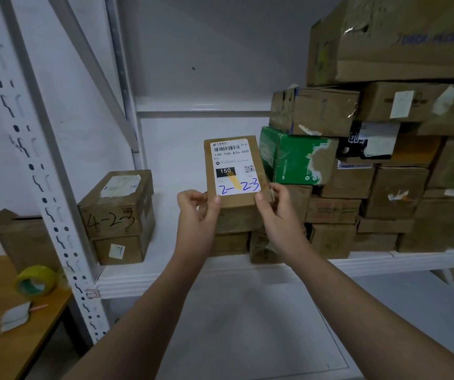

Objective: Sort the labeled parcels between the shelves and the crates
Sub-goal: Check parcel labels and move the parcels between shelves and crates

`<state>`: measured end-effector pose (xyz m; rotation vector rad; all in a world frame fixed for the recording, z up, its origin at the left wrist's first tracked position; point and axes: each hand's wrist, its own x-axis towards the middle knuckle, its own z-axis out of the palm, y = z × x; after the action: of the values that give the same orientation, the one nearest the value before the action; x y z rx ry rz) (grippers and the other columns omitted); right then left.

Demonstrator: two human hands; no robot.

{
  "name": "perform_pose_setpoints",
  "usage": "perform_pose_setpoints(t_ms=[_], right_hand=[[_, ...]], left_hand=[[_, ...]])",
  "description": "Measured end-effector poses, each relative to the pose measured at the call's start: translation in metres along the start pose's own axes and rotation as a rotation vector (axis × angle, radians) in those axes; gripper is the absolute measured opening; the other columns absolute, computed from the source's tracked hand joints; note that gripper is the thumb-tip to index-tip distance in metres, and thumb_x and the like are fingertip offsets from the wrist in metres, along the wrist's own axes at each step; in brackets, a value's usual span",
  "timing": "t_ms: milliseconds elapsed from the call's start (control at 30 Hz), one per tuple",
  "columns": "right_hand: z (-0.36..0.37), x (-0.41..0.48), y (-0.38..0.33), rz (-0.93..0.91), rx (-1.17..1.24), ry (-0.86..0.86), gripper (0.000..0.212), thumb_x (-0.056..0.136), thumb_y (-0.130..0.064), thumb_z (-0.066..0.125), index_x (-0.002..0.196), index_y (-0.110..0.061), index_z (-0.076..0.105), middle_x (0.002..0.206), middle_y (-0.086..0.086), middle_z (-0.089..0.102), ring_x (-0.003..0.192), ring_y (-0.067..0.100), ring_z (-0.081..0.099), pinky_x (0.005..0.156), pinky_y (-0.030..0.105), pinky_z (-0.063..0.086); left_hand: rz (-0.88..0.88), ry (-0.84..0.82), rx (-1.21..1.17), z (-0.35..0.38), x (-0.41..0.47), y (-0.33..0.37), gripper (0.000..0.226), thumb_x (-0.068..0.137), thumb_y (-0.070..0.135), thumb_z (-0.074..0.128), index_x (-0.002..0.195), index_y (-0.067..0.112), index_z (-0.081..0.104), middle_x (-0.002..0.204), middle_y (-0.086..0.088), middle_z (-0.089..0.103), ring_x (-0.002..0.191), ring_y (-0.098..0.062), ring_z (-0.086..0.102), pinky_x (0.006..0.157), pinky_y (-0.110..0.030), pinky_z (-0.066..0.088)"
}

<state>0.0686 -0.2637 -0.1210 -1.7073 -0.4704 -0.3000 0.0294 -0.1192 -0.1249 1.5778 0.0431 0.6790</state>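
Over the front of the white shelf (192,272), above low cartons: flat brown parcel (236,200), held upright with the label (234,167) facing the head camera. Pinched at the lower corners by left hand (197,215) and right hand (278,212), thumbs on the front face. Read the blue handwritten code 2-2-3 before placing. Keep thumbs clear of the barcode. Compare with the box marked 4-2-3 (116,207); likely a different slot. White printed label, crossed by a yellowish tape strip.
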Motion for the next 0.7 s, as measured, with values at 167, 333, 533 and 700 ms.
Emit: perform_pose_setpoints(t_ms=[167,333,533,700], right_hand=[[0.0,-0.008,-0.001,-0.026,0.131,-0.03,0.029,0.097,-0.018,0.049,0.122,-0.028,0.038,0.111,-0.02,0.051,0.087,-0.026,0.049,0.065,-0.003,0.037],[0.002,-0.025,-0.002,-0.096,0.183,-0.08,0.049,0.082,-0.023,0.049,0.125,-0.041,0.035,0.118,-0.031,0.05,0.107,-0.017,0.049,0.08,0.004,0.042],[0.009,-0.039,-0.005,-0.165,0.196,-0.159,0.047,0.085,-0.013,0.051,0.122,-0.039,0.039,0.123,-0.024,0.05,0.115,-0.012,0.047,0.088,0.007,0.042],[0.022,-0.046,-0.012,-0.211,0.178,-0.172,0.045,0.085,-0.013,0.049,0.121,-0.038,0.039,0.122,-0.022,0.05,0.111,-0.016,0.048,0.084,0.003,0.04]], left_hand=[[0.045,-0.06,-0.092,-0.014,-0.008,0.003,0.037,0.096,0.017,0.052,0.132,0.025,0.047,0.12,0.012,0.061,0.103,0.006,0.06,0.079,-0.016,0.052],[0.103,-0.117,-0.156,-0.03,-0.024,-0.002,0.04,0.095,0.009,0.053,0.13,0.026,0.049,0.121,0.011,0.065,0.113,-0.003,0.059,0.086,-0.018,0.051],[0.138,-0.077,-0.214,-0.047,-0.043,-0.004,0.041,0.095,0.004,0.051,0.124,0.032,0.05,0.122,0.01,0.065,0.115,-0.005,0.059,0.087,-0.015,0.049],[0.152,-0.033,-0.218,-0.061,-0.052,-0.003,0.041,0.094,0.003,0.05,0.123,0.032,0.051,0.122,0.008,0.064,0.115,-0.006,0.058,0.089,-0.017,0.049]])
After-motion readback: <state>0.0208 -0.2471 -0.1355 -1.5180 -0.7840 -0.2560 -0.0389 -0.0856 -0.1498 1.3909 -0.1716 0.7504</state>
